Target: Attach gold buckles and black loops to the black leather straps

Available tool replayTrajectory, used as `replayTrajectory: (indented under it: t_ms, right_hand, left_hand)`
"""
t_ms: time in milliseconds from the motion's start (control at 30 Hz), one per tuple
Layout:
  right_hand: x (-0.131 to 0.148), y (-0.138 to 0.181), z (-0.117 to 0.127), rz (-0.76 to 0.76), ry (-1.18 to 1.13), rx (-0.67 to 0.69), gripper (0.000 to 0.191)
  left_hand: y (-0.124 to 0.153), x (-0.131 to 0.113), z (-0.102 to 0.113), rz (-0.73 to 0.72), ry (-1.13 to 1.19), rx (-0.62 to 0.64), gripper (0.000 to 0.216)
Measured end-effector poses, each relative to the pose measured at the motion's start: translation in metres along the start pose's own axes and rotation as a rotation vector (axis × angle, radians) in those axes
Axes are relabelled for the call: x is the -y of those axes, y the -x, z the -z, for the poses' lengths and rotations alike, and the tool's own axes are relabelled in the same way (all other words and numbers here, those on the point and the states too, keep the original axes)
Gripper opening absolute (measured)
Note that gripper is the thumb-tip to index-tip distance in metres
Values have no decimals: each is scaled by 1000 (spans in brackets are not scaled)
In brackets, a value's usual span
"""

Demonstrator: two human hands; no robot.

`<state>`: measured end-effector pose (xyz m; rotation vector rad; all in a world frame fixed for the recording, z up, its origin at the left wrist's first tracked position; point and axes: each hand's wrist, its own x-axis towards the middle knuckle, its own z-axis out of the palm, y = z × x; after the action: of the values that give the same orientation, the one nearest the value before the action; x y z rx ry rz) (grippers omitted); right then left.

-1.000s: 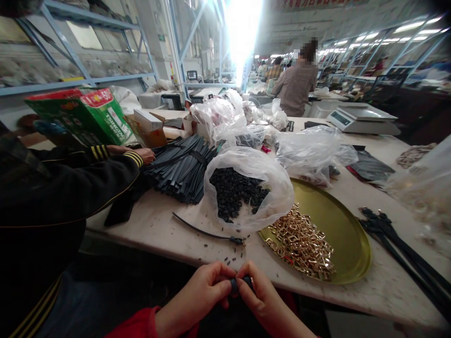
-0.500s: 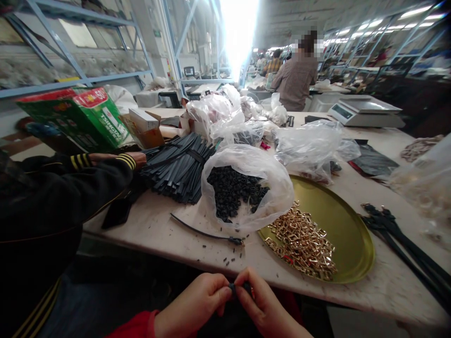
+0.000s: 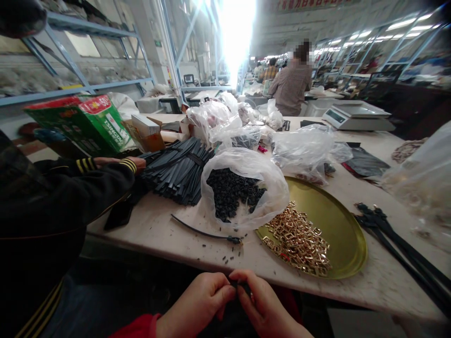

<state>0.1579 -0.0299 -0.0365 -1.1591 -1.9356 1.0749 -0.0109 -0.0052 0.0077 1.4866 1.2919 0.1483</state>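
Note:
My left hand [image 3: 207, 296] and my right hand [image 3: 259, 300] meet just below the table's front edge, fingertips pinched together. Between them is a small part of a black strap [image 3: 241, 284]; the rest of it is hidden by my fingers and the dark background. Ahead of my hands lies one black strap [image 3: 204, 232] with a buckle at its right end. Small black loops [image 3: 229, 195] fill an open clear plastic bag [image 3: 271, 206]. Gold buckles [image 3: 299, 239] are heaped on a round gold tray [image 3: 347, 249] to the right.
At left, a co-worker's hand [image 3: 140, 164] touches a bundle of black straps [image 3: 176, 173]. A phone [image 3: 119, 216] lies near that sleeve. Finished straps [image 3: 398, 244] lie at right. Behind are plastic bags [image 3: 303, 148], a scale [image 3: 355, 115] and a green carton [image 3: 95, 124].
My fingertips have shifted slightly around the black strap, and less of it shows now. The view has tilted a little; the things on the table stay in place.

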Motion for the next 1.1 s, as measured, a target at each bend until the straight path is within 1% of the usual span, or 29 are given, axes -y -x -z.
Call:
replayTrajectory:
  t_ms: [67, 167, 300, 433, 500, 633, 700, 800, 900, 967, 1033, 1100]
  right_hand:
    - [-3, 1, -2, -16, -27, -33, 21]
    - [-3, 0, -3, -71, -136, -85, 20]
    - [3, -2, -1, -136, -272, -100, 23]
    - [11, 1, -1, -140, -286, -102, 24]
    - [13, 3, 0, -122, -254, -91, 23]
    - [12, 3, 1, -91, -184, -45, 23]
    - [13, 3, 3, -104, -199, -10, 25]
    - [19, 3, 8, -139, -248, 48, 27]
    - [25, 3, 14, -146, -279, 70, 28]
    - [27, 3, 15, -147, -289, 89, 28]
    - [27, 3, 15, -166, -318, 98, 29]
    - [24, 3, 12, -211, -378, 72, 32]
  left_hand:
    - [2, -2, 0, -59, -101, -48, 25]
    - [9, -6, 3, -112, -156, -46, 21]
    - [13, -8, 5, -65, -69, 7, 25]
    - [11, -6, 1, -74, -157, -54, 24]
    - [12, -5, 1, -90, -191, -52, 24]
    - [20, -7, 5, -73, -122, 57, 27]
    - [24, -9, 8, -71, -60, 105, 32]
    - [25, -11, 11, -38, 23, 135, 39]
    - [21, -10, 11, -67, 8, 129, 42]
    - [18, -9, 10, -117, -58, 109, 40]
    - [16, -8, 10, -132, -129, 84, 38]
    - [16, -10, 10, -129, -167, 65, 39]
